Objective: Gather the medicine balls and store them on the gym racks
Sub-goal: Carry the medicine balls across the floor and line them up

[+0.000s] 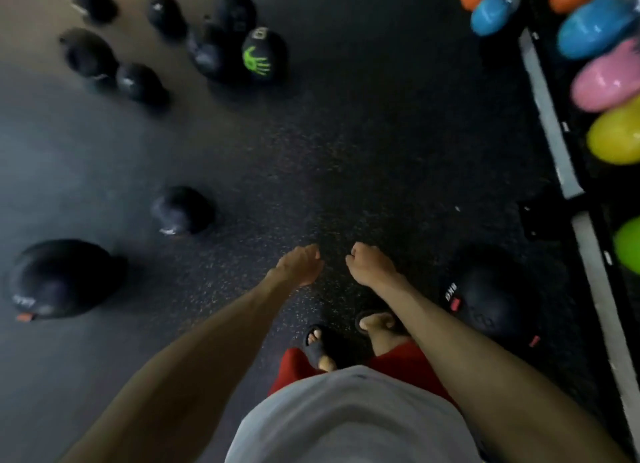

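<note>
Head view, looking down. Nearest the camera are a grey shirt, red shorts and two feet in dark sandals (320, 346). Both bare arms reach forward. The left hand (300, 265) and right hand (371, 263) are side by side above the floor, fingers loosely curled and holding nothing.

The closest medicine ball (491, 300), black with a red tag, lies on the speckled rubber floor (311, 151). It is just beside the right foot and near the grey rail of the rack (550, 116). A large black ball (62, 279) lies well off to the left, with a smaller one (183, 210) beyond it. A cluster of black balls lies farthest off, one marked with a green handprint (263, 56). Coloured balls (606, 78) sit in the rack at right.

Judged step: picking up a ball from the floor. The ball by the right foot is the sensible choice. Turn to it, bend at the knees and set the palms low on opposite sides. Lift it close to the body before placing it on the rack.
</note>
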